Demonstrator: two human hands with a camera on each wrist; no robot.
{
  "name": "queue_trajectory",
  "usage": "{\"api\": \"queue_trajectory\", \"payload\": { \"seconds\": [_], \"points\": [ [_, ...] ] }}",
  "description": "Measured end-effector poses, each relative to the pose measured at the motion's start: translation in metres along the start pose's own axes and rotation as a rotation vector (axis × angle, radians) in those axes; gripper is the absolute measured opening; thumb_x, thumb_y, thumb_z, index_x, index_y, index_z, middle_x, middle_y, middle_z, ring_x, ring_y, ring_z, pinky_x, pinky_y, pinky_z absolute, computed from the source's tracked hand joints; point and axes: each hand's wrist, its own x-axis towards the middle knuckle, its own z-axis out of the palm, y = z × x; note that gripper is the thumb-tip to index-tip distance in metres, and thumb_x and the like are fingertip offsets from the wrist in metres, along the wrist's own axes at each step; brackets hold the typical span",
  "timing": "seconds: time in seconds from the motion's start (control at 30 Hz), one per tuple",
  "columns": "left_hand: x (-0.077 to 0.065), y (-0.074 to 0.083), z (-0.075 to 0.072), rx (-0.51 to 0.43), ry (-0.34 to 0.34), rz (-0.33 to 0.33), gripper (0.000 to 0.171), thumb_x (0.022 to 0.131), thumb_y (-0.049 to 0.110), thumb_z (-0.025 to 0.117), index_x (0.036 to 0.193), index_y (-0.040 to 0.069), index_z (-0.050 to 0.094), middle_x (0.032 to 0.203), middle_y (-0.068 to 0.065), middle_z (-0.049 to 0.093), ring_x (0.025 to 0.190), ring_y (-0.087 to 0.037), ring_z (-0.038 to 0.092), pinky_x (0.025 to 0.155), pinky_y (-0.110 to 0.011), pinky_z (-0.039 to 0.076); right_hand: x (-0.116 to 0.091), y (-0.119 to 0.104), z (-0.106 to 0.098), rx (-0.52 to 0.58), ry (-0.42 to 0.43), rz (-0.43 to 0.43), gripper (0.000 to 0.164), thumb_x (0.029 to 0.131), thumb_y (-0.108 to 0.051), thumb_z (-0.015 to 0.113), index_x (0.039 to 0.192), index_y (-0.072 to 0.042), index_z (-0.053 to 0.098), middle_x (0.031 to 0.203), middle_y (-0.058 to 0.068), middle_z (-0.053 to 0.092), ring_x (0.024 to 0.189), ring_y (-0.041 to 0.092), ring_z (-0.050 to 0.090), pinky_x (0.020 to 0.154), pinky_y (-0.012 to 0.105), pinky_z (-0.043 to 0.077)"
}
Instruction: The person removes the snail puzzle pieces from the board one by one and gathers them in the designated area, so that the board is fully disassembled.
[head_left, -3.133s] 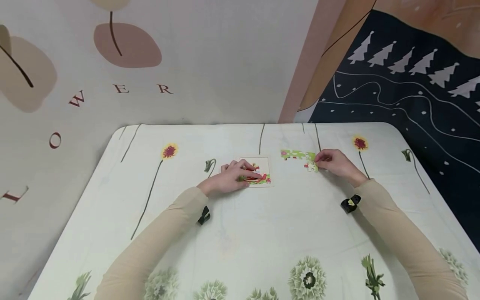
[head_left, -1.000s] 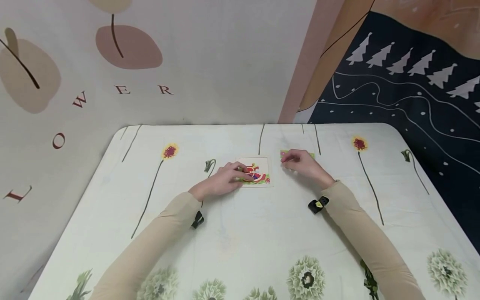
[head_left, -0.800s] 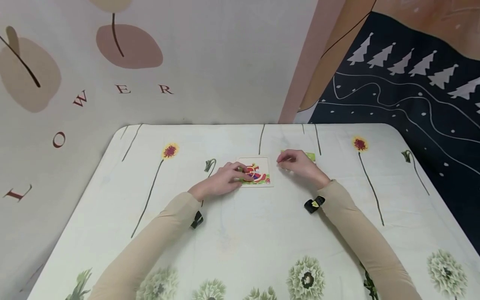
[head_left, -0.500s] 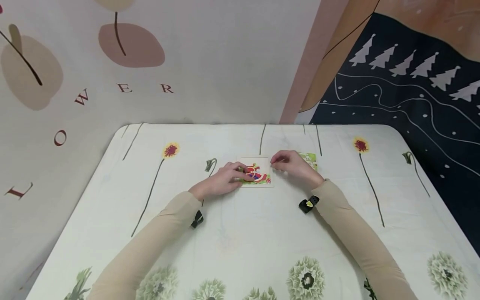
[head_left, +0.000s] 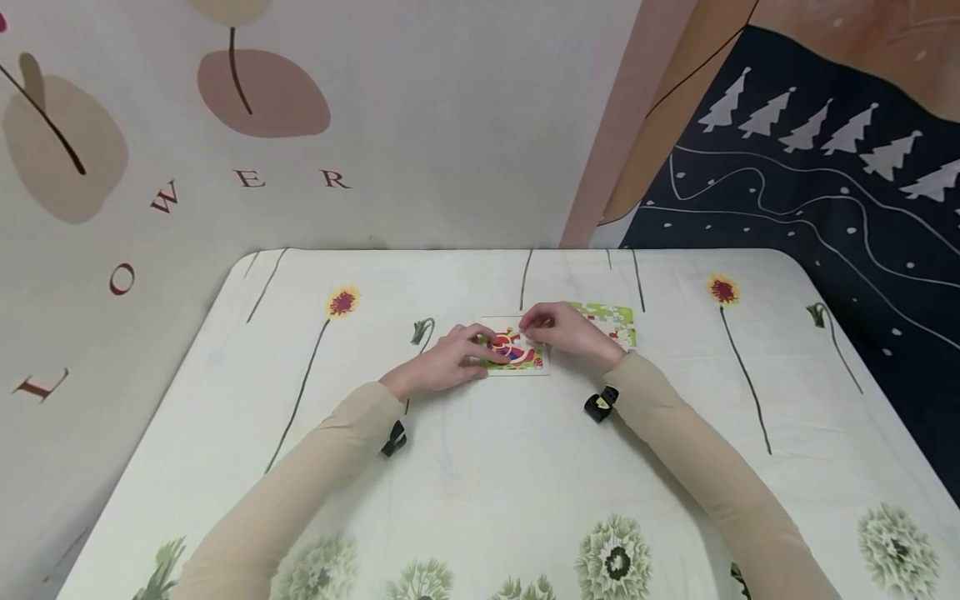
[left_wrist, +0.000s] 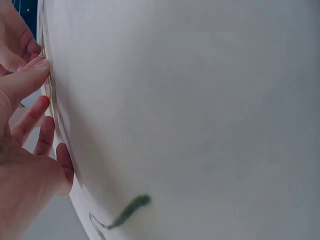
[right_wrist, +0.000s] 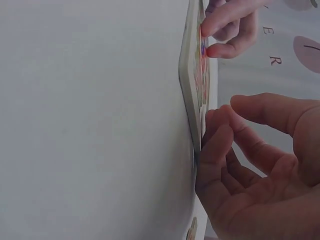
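Note:
A small square jigsaw board (head_left: 517,372) with a pale frame and a red, blue and green picture lies on the table. My left hand (head_left: 447,360) rests at its left side, fingertips spread over the picture and pressing it. At the upper right of the board, my right hand (head_left: 566,332) has thumb and fingertips pinched together, apparently on a puzzle piece that the fingers hide. In the right wrist view these fingers hover beside the board's edge (right_wrist: 187,75). Loose green puzzle pieces (head_left: 617,318) lie just beyond my right hand, which covers part of them.
The table is covered with a white cloth (head_left: 480,483) printed with flowers and stems. A pale wall hanging (head_left: 450,125) rises behind the far edge, and a dark one with white trees (head_left: 795,183) stands at the right. Each wrist wears a black strap.
My right hand has moved left from the loose puzzle pieces to the board, uncovering more of the pieces. My left hand shifted slightly earlier and now stays on the board.

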Motion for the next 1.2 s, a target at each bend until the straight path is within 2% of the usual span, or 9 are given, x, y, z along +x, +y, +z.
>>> {"api": "queue_trajectory", "payload": {
  "seconds": [0.17, 0.5, 0.67, 0.9, 1.2],
  "points": [
    [0.001, -0.002, -0.001, -0.056, -0.015, -0.012, 0.033, 0.092, 0.008, 0.064, 0.124, 0.017, 0.068, 0.140, -0.007, 0.042, 0.120, -0.028, 0.035, 0.098, -0.047, 0.033, 0.006, -0.004, 0.003, -0.068, -0.011, 0.020, 0.027, 0.090, -0.007, 0.061, 0.116, -0.001, 0.065, 0.101, 0.009, 0.063, 0.091, 0.022, 0.055, 0.078, 0.032, 0.043],
    [0.001, -0.007, -0.002, -0.144, -0.028, -0.034, 0.034, 0.091, 0.008, 0.065, 0.123, 0.018, 0.069, 0.141, -0.006, 0.039, 0.124, -0.028, 0.033, 0.098, -0.048, 0.034, 0.012, -0.008, 0.010, -0.075, -0.055, 0.020, 0.028, 0.088, -0.003, 0.061, 0.115, -0.002, 0.064, 0.097, 0.008, 0.059, 0.085, 0.021, 0.052, 0.074, 0.031, 0.041],
    [0.002, -0.008, -0.002, -0.146, -0.027, -0.033, 0.033, 0.091, 0.008, 0.066, 0.122, 0.018, 0.070, 0.140, -0.006, 0.040, 0.123, -0.028, 0.033, 0.098, -0.048, 0.034, 0.012, -0.007, 0.011, -0.069, -0.052, 0.019, 0.026, 0.088, -0.001, 0.061, 0.113, -0.004, 0.062, 0.096, 0.009, 0.057, 0.083, 0.021, 0.052, 0.072, 0.032, 0.040],
    [0.003, -0.009, -0.002, -0.136, -0.023, -0.020, 0.033, 0.090, 0.007, 0.066, 0.121, 0.017, 0.070, 0.139, -0.007, 0.041, 0.121, -0.028, 0.034, 0.098, -0.048, 0.033, 0.009, -0.008, 0.010, 0.000, -0.058, -0.013, 0.026, 0.087, 0.003, 0.058, 0.112, -0.005, 0.057, 0.097, 0.011, 0.058, 0.082, 0.022, 0.054, 0.071, 0.033, 0.042],
    [0.004, -0.010, -0.001, -0.144, -0.022, -0.011, 0.032, 0.090, 0.006, 0.066, 0.121, 0.015, 0.070, 0.137, -0.007, 0.043, 0.120, -0.028, 0.035, 0.098, -0.047, 0.033, 0.009, -0.007, 0.011, 0.024, -0.039, 0.009, 0.024, 0.088, 0.001, 0.057, 0.111, -0.006, 0.058, 0.096, 0.012, 0.059, 0.084, 0.023, 0.055, 0.073, 0.033, 0.043]
  ]
}}
